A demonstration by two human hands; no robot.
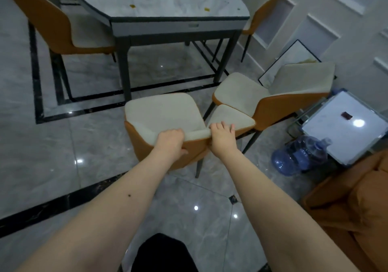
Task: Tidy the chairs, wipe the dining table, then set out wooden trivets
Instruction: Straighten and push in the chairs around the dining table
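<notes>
An orange chair with a cream seat [163, 112] stands in front of me, facing the dining table [159, 0]. My left hand [171, 142] grips the top edge of its backrest, fingers curled over the cream padding. My right hand [222, 134] grips the right end of the same backrest, fingers lying over onto the cream padding there. The grey marble tabletop carries scattered crumbs and yellow scraps. A second chair [273, 95] stands close on the right, turned sideways, almost touching the one I hold. No trivets or cloth are in view.
One chair [63, 30] stands at the table's left side and another [260, 9] at its right by the wall. A blue water jug [298, 156] lies on the floor beside a small glass side table [327, 143]. A framed panel [294, 55] leans on the wall. An orange sofa [357, 204] sits at lower right.
</notes>
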